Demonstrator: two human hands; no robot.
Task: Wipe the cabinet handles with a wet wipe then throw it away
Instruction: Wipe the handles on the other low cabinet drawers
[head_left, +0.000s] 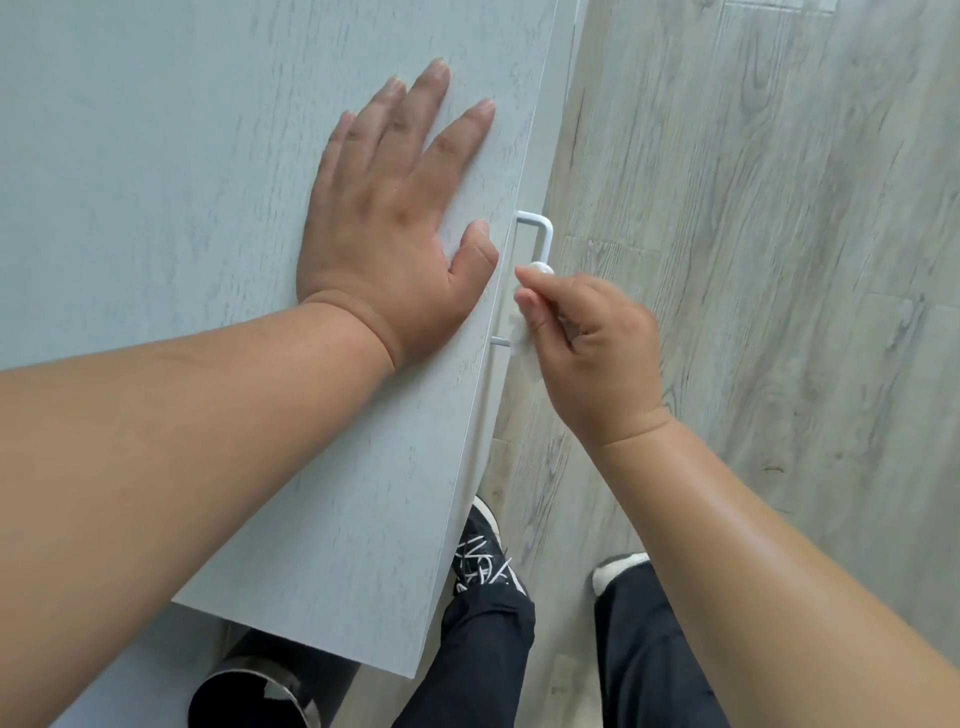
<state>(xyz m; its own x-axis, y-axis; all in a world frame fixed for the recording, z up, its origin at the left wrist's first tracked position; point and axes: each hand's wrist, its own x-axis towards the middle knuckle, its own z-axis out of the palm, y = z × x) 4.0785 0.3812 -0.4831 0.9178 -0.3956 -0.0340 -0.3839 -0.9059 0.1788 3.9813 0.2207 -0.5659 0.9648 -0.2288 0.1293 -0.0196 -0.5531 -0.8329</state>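
Your left hand (395, 208) lies flat on top of the pale grey cabinet (156, 156), fingers straight and spread, holding nothing. Your right hand (587, 343) is curled at the cabinet's front edge. Its thumb and fingers pinch a white wipe (519, 343) around the thin white handle (545, 236), partway along its bar. Below, your dark shoes (480, 556) stand on a pale wood-grain floor (753, 260).

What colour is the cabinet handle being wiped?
White, a thin bar handle, clearest in the head view; the right hand holds the wet wipe on it.
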